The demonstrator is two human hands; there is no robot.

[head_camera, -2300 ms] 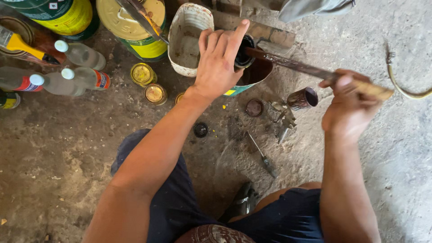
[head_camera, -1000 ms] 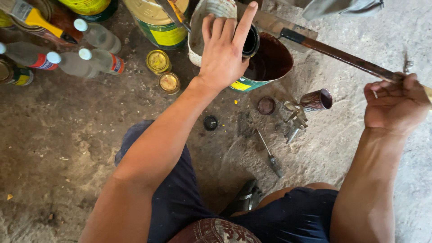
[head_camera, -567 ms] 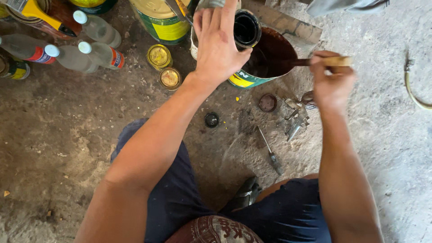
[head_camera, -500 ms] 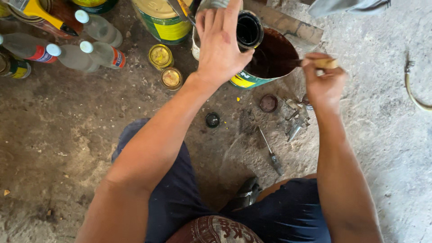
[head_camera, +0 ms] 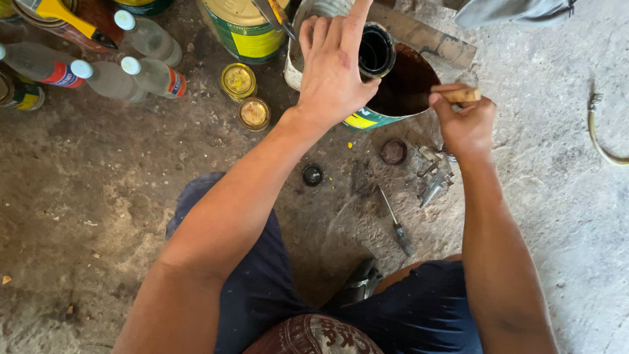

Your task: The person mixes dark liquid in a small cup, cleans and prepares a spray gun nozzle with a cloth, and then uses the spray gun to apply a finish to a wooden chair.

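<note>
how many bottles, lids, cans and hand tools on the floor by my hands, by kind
clear bottles: 3
small round lids: 4
paint cans: 2
open can of dark liquid: 1
screwdriver: 1
total: 11

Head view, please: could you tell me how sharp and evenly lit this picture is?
Head view: daylight brightens the concrete floor at right; the left is dimmer. The left hand and right hand look sharp, with soft shadows; the open can interior is too dark to read.
</note>
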